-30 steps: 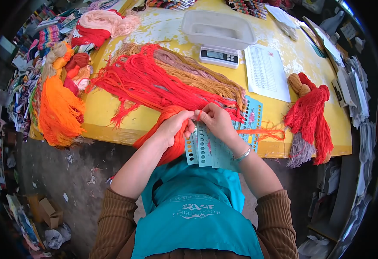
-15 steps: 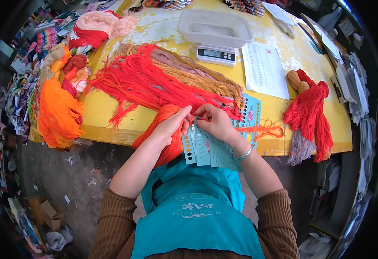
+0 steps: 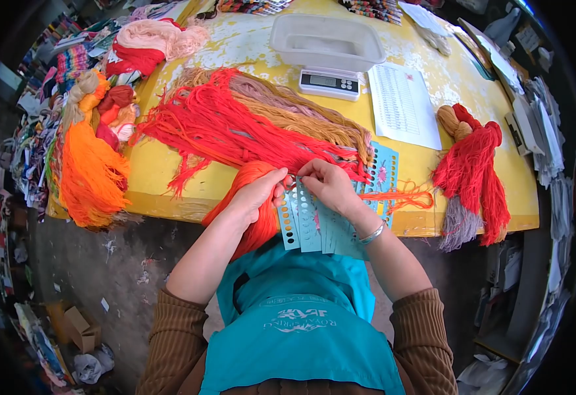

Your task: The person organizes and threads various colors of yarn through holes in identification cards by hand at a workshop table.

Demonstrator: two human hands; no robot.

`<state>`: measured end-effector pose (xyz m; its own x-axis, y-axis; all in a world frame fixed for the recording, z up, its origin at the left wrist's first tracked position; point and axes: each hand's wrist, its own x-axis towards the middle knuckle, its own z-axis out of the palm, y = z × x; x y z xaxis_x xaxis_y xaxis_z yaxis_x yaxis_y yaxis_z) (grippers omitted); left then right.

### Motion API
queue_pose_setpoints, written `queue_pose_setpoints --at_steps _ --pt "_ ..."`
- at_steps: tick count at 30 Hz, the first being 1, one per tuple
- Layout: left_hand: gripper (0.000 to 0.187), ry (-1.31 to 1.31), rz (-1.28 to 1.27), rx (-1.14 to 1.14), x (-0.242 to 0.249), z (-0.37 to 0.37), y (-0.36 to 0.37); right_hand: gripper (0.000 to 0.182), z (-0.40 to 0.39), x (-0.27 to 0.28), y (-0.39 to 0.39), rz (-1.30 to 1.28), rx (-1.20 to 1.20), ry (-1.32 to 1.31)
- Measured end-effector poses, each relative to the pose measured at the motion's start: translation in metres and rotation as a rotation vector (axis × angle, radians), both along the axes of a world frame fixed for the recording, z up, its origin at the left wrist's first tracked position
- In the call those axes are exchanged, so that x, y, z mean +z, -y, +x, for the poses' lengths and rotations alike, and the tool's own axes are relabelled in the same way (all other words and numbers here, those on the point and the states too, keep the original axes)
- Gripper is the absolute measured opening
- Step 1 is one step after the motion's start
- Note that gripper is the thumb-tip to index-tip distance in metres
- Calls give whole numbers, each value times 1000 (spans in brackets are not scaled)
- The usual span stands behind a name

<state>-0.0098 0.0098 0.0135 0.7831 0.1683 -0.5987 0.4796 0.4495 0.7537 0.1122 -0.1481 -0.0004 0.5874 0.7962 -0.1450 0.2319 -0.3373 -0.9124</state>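
Note:
My left hand [image 3: 261, 192] is closed on a bundle of orange-red thread [image 3: 256, 232] that hangs over the table's front edge. Close beside it, my right hand [image 3: 324, 185] is pinched at the top of the blue punched cards [image 3: 311, 227]; what sits between its fingertips is too small to make out. The cards lie fanned, with holes along their edges. Orange strands [image 3: 406, 197] stretch out to the right of my right wrist. Just beyond both hands, long red skeins [image 3: 235, 125] lie across tan and mauve ones [image 3: 301, 115].
A digital scale [image 3: 329, 84] stands before a clear plastic tub [image 3: 327, 43]. Right of it lies a printed sheet [image 3: 403, 105]. Red and grey skeins [image 3: 475, 164] hang over the right front edge, orange skeins [image 3: 90, 168] over the left.
My hands have barely moved; the fingertips of my left hand have shifted slightly at the cards' top edge. The view has shifted a little.

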Motion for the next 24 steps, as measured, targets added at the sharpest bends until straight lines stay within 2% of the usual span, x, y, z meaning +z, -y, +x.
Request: queue_pose_setpoints --at_steps 11,14,16,24 --pt "26 6 64 -44 -1 -2 2 16 -1 4 1 -19 -11 39" --pt "19 53 64 -106 -6 -4 1 16 -2 4 1 8 -17 36" --pt "12 35 29 -34 -2 -6 7 16 -2 8 1 -15 -15 62" --pt "12 142 51 -82 -1 -10 11 14 -1 -1 1 51 -15 7"
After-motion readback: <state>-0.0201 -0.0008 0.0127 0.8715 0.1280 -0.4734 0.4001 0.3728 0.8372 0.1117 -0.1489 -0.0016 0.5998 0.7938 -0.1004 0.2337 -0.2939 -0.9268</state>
